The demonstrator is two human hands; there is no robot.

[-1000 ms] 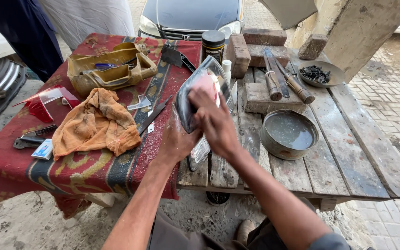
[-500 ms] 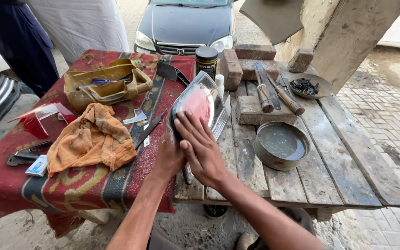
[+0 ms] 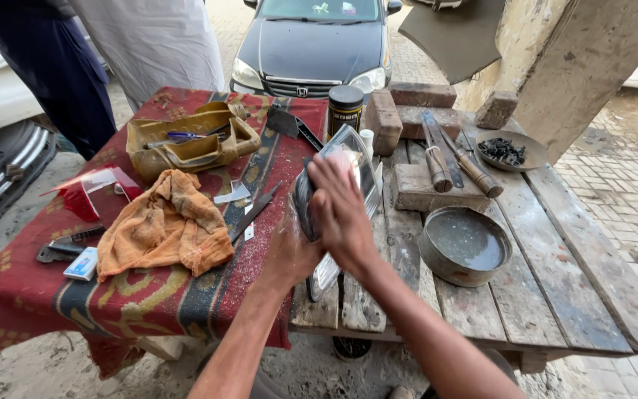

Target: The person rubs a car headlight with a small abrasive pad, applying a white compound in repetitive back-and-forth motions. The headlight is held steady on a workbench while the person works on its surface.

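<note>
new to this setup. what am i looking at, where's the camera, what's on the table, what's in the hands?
No machine here: a person works with two bare hands, and the single camera sits on their head, looking down. The left hand steadies a car headlight from below, propped on a plank table. The right hand lies flat on its clear lens.

On the table's red patterned cloth: an orange rag, a tan tool pouch, a red lamp lens and some blades. On the bare planks: a round metal pan, bricks, wooden-handled tools, a dark can and a dish of small dark parts. A dark car and two standing people are behind.
</note>
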